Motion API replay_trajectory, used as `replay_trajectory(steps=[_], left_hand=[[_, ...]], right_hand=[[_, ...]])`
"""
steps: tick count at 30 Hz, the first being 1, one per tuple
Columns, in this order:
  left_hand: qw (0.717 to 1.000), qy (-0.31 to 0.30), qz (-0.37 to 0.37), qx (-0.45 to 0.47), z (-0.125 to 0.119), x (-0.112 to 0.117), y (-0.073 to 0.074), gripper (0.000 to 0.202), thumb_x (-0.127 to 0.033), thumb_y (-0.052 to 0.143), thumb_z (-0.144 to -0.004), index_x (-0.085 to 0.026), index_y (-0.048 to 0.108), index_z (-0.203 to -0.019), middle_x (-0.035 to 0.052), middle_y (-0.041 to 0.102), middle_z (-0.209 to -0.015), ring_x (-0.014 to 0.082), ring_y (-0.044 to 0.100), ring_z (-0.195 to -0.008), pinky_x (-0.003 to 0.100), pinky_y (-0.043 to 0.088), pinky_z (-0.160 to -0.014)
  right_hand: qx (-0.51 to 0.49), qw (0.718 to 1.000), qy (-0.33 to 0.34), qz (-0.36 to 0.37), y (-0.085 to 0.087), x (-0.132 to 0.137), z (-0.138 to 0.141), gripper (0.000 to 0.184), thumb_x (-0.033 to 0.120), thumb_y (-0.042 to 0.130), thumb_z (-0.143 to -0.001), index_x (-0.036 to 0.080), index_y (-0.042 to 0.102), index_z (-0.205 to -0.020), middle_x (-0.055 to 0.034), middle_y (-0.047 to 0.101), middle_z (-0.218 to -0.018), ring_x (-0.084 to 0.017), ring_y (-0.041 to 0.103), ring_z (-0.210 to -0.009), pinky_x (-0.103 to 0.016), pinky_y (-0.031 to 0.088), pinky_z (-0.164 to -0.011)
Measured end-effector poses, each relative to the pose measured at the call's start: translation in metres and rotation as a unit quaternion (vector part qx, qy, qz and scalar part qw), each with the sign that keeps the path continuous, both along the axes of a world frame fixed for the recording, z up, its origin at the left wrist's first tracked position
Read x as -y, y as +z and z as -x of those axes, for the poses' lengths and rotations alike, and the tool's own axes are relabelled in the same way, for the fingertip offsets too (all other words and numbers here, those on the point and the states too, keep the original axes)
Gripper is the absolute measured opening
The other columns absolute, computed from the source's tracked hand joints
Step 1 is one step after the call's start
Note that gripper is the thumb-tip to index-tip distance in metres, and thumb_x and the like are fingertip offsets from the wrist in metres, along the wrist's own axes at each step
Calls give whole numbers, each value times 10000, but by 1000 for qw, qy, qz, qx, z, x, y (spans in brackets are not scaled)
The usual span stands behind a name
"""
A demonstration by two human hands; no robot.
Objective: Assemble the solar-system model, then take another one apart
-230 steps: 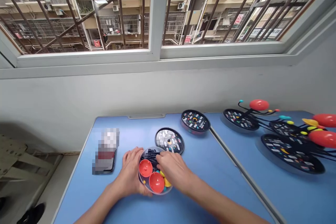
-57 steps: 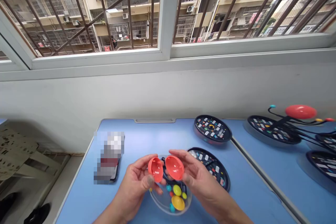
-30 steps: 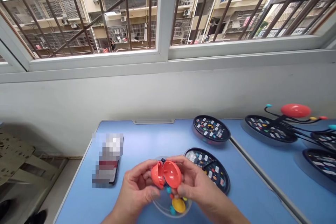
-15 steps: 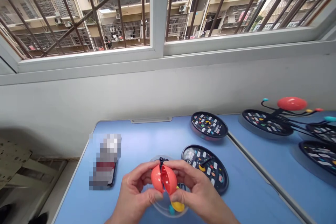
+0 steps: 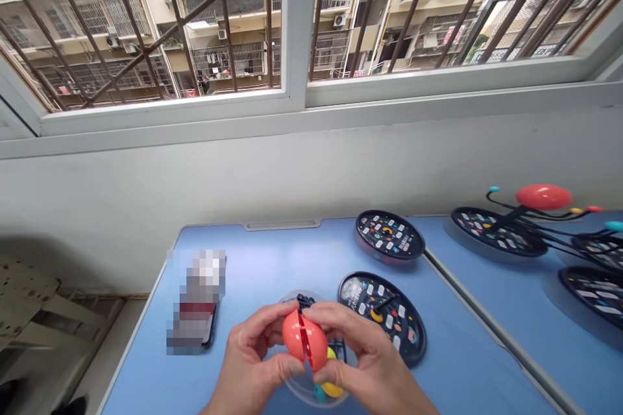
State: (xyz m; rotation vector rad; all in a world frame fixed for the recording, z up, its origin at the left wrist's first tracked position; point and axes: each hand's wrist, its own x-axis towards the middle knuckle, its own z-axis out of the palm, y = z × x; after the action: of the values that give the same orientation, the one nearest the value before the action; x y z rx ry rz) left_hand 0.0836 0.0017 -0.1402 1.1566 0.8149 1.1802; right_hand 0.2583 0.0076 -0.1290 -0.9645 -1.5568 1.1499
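Observation:
Two glossy orange-red half balls meet edge to edge between my hands, with a narrow gap along the seam. My left hand [image 5: 257, 350] grips the left half ball [image 5: 293, 335] between thumb and fingers. In my right hand [image 5: 357, 350] is the right half ball [image 5: 316, 345], pinched the same way. Directly below lies a clear round container [image 5: 304, 397], partly hidden by my hands. Black pieces, a yellow piece [image 5: 333, 390] and a teal piece [image 5: 320, 393] show in it.
Right of my hands lies a dark printed disc base [image 5: 403, 318] with a short black arm. Another disc base [image 5: 389, 233] stands behind it. Farther right, an assembled model with a red ball [image 5: 544, 196] rises on thin arms. A pixelated phone-like object [image 5: 197, 305] lies left on the blue table [image 5: 253, 266].
The two half balls have come closer together and the gap between them has narrowed. Both hands keep their hold. The view has shifted slightly.

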Motion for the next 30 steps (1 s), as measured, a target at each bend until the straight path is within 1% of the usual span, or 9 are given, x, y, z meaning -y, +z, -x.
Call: replay_trajectory(steps=[6, 11, 15, 19, 23, 26, 30], left_hand=[[1000, -9, 8, 1, 0, -2, -1, 505, -375, 788, -582, -238, 666, -1052, 75, 689, -962, 233, 638, -879, 300, 503, -817], [1000, -9, 5, -8, -1, -2, 1, 506, -383, 793, -569, -232, 676, -1037, 75, 690, -942, 223, 642, -832, 301, 511, -796], [1000, -4, 8, -18, -1, -1, 3, 507, -395, 795, -558, -219, 687, -1021, 85, 691, -936, 228, 644, -811, 307, 522, -772], [1000, 2, 7, -27, -1, 0, 3, 507, -404, 803, -537, -222, 698, -998, 84, 698, -926, 235, 649, -812, 295, 531, -746], [1000, 2, 12, -17, -1, 1, -1, 486, -382, 808, -537, -241, 701, -989, 65, 702, -922, 219, 649, -813, 268, 529, -740], [1000, -8, 12, -4, -2, 1, -4, 463, -358, 803, -558, -254, 698, -997, 55, 703, -926, 201, 646, -809, 252, 525, -739], [1000, -7, 22, 14, -4, 1, -5, 457, -359, 812, -540, -259, 708, -974, 54, 706, -918, 205, 647, -812, 250, 528, -725]], right_hand=[[4, 1000, 2, -22, 0, 2, -1, 482, 89, 797, -562, 352, 692, -952, 18, 682, -948, -179, 621, -805, -217, 512, -703], [9, 999, -8, -48, 0, 0, 0, 471, 86, 805, -547, 334, 702, -934, 0, 687, -920, -195, 634, -776, -226, 524, -659], [8, 997, -13, -76, -1, -1, 1, 496, 67, 798, -546, 345, 696, -943, -2, 682, -904, -205, 640, -787, -230, 531, -645], [30, 993, -23, -109, -3, -1, 1, 479, 76, 776, -588, 346, 690, -973, -21, 676, -932, -219, 645, -813, -255, 539, -680], [38, 986, -26, -158, -6, -1, 1, 468, 135, 772, -636, 365, 671, -1032, -30, 676, -948, -222, 650, -818, -270, 545, -699], [48, 977, -21, -207, -9, -2, 0, 471, 167, 734, -701, 386, 634, -1106, -33, 673, -967, -216, 653, -832, -264, 548, -709], [86, 960, -22, -264, -11, -3, -2, 472, 194, 676, -768, 395, 578, -1184, -41, 681, -972, -217, 661, -830, -261, 564, -674]])
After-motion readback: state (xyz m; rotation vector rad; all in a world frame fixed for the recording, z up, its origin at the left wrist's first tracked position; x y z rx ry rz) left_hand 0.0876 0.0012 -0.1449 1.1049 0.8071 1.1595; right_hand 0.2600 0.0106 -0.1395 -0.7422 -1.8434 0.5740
